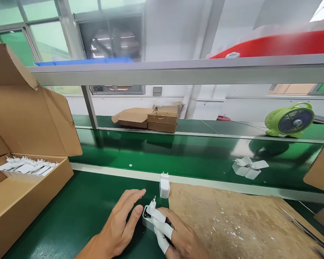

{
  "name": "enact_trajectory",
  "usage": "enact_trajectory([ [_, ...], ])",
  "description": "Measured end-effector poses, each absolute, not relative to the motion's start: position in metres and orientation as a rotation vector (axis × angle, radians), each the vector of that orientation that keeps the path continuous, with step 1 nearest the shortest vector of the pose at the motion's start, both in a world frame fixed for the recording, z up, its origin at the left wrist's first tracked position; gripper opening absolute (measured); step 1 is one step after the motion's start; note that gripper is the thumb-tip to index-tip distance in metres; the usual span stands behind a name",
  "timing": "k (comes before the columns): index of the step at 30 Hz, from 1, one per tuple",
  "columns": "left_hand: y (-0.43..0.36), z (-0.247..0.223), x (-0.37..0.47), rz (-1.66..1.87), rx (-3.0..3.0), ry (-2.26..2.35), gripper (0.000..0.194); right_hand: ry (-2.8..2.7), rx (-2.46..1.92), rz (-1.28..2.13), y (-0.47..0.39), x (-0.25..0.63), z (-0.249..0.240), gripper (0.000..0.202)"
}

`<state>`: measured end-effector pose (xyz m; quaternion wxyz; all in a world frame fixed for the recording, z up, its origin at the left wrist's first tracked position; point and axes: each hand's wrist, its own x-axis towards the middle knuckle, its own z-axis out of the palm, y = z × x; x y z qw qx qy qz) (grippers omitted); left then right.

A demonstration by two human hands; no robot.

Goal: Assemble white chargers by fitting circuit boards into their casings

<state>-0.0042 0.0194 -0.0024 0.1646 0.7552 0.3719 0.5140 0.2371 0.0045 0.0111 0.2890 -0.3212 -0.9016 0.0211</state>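
Observation:
My right hand, with white covers on some fingertips, grips a white charger just left of the wooden board. Its two-pin plug points up, and its lid sits askew, so a bit of the inside shows. My left hand is beside the charger with fingers stretched out and nothing in it; the thumb is close to the charger's left side. Just beyond both hands, a second white charger stands upright on the green surface.
At left, an open cardboard box holds a row of white chargers. A wooden board with white specks lies right, with metal tweezers. White charger parts lie on the green belt. Behind are brown boxes and a green fan.

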Motion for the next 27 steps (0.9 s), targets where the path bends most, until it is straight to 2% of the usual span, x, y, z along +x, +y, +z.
enact_trajectory([
  [7,0.017,0.002,-0.008,1.502,2.202,1.069,0.040,-2.366,-0.904,0.133,-0.002,0.237,0.008,0.047],
  [12,0.013,0.001,-0.004,1.246,2.640,0.883,0.043,-2.354,-0.890,0.183,-0.001,0.237,-0.011,0.046],
  [15,0.011,-0.006,0.000,1.220,2.526,0.967,0.031,-2.234,-0.888,0.071,-0.001,0.239,-0.018,0.043],
  [18,0.010,-0.009,0.002,1.264,2.300,1.032,0.018,-2.136,-0.977,0.123,-0.003,0.240,-0.020,0.049],
  [27,0.008,-0.010,0.003,1.207,2.104,0.963,0.015,-2.232,-0.954,0.393,0.001,0.233,-0.002,0.026],
])
